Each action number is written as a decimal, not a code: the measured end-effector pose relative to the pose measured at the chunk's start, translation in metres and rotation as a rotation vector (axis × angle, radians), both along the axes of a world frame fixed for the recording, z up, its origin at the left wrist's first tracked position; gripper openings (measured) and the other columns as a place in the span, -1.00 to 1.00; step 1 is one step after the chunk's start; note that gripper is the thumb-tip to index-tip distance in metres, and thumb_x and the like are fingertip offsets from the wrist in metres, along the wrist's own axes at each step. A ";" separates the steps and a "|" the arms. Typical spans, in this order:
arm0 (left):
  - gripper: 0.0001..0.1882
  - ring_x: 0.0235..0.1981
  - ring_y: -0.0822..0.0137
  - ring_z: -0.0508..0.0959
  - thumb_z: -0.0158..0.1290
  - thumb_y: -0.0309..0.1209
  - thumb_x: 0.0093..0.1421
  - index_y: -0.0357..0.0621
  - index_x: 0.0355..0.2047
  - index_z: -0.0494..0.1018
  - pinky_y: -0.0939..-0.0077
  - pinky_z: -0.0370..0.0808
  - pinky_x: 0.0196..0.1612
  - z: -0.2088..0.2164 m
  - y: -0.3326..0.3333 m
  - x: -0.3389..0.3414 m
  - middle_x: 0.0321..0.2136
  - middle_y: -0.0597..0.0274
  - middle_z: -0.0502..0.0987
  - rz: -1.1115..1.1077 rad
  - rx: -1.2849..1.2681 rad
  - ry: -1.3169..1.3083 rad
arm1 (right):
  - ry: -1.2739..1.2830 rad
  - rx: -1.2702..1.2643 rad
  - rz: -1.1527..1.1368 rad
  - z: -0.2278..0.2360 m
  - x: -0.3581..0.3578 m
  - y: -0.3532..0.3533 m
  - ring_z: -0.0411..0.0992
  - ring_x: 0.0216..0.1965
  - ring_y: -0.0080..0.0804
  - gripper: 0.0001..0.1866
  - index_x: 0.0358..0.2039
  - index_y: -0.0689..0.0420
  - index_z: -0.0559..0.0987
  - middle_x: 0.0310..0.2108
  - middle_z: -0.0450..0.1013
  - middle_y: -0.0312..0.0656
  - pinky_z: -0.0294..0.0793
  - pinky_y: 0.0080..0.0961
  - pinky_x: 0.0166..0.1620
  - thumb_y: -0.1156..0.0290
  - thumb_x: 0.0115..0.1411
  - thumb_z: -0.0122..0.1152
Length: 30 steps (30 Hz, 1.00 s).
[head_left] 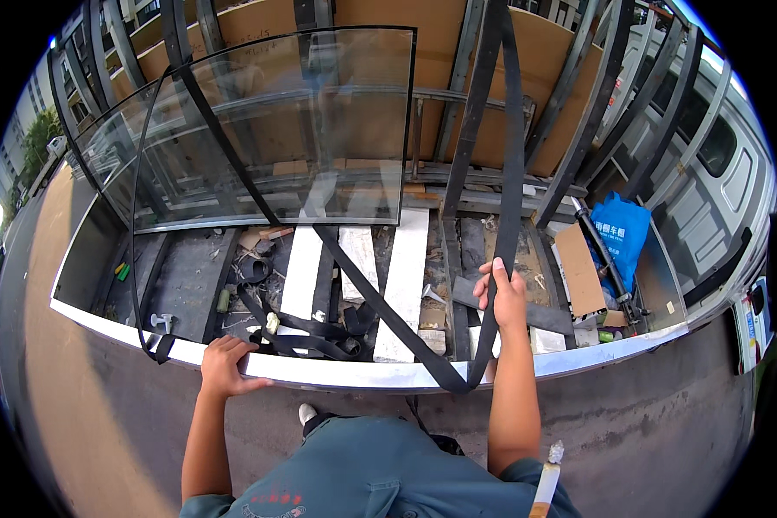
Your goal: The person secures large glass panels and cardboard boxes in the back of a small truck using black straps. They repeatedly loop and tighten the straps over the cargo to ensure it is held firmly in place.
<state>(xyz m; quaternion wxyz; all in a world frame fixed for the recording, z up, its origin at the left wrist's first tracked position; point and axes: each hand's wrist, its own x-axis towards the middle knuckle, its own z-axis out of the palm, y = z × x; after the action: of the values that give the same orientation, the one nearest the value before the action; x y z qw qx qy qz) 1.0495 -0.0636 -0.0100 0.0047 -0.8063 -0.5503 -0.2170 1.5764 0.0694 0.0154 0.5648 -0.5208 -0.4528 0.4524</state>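
A long black strap (511, 129) comes down from the top of the metal rack and passes through my right hand (505, 298), whose thumb and fingers close on it. Below that hand the strap loops over the side panel, then slants up left across the glass pane (319, 121). My left hand (226, 366) grips the top edge of the truck bed's silver side panel (354, 373), fingers over the rim and thumb along the outside. The large dark-edged pane leans against the rack. Another black strap (138, 198) crosses the pane's left part and ends over the panel.
Coiled black strapping (319, 337), white boards (403, 285) and scraps lie in the bed. At the right are a cardboard box (580, 269), a blue bag (620, 233) and a dark pole (604, 250). Brown sheets (397, 65) stand behind the rack. A lit cigarette (546, 488) shows low right.
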 end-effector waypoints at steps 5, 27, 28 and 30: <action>-0.23 -0.40 0.08 0.60 0.41 0.29 -0.37 -0.15 -0.36 0.69 0.20 0.52 -0.26 0.003 0.000 0.002 -0.50 0.18 0.61 -0.005 0.007 0.000 | 0.002 0.011 0.000 0.006 0.001 -0.004 0.36 -0.70 -0.52 -0.52 -0.23 0.26 0.55 -0.60 0.51 -0.15 0.33 -0.55 -0.56 0.05 0.51 -0.05; -0.36 -0.44 0.08 0.61 0.43 0.18 -0.31 -0.11 -0.40 0.68 0.22 0.53 -0.28 0.000 0.000 0.004 -0.51 0.17 0.61 -0.024 -0.003 0.026 | 0.067 0.045 0.050 0.004 0.005 -0.006 0.38 -0.69 -0.50 -0.54 -0.23 0.26 0.53 -0.58 0.52 -0.14 0.38 -0.53 -0.53 0.07 0.52 -0.04; -0.36 -0.44 0.08 0.61 0.43 0.18 -0.31 -0.11 -0.40 0.68 0.22 0.52 -0.29 -0.001 0.000 0.004 -0.51 0.16 0.61 -0.025 -0.004 0.027 | 0.064 0.047 0.053 0.004 0.005 -0.006 0.38 -0.69 -0.50 -0.54 -0.23 0.25 0.53 -0.58 0.53 -0.14 0.38 -0.53 -0.52 0.05 0.51 -0.03; -0.36 -0.45 0.08 0.60 0.43 0.18 -0.31 -0.11 -0.41 0.68 0.22 0.52 -0.29 -0.003 0.000 0.003 -0.52 0.16 0.61 -0.029 0.015 0.032 | 0.051 0.053 0.053 0.005 0.006 -0.007 0.38 -0.69 -0.49 -0.54 -0.23 0.25 0.53 -0.58 0.53 -0.14 0.38 -0.53 -0.52 0.05 0.51 -0.04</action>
<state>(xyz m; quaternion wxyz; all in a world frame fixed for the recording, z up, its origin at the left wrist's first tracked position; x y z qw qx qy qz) 1.0522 -0.0637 -0.0129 0.0164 -0.8175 -0.5367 -0.2083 1.5825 0.0625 0.0199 0.5777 -0.4818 -0.4638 0.4679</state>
